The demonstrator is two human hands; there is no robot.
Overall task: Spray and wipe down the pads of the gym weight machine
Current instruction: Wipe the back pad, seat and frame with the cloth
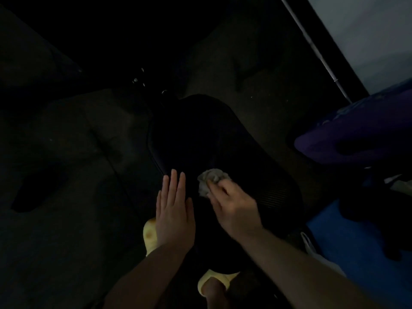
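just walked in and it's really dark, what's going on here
A person is wiping a black machine pad. The right hand presses a crumpled grey cloth onto it, and the left hand lies flat on the pad's edge. No spray bottle is in view.

Black ribbed pad (223,139), grey cloth (210,179), yellow shoes (149,235), blue mat (347,246).

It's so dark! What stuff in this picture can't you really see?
- Black pad, head view: darkness swallows its far end; whether it is wet cannot be told.
- Cloth: the right hand covers its near part.
- Spray bottle: none can be made out.
- Yellow shoes: forearms and the pad hide most of each.
- Purple thing: cut off by the right edge.
- The left hand lies flat on the pad.
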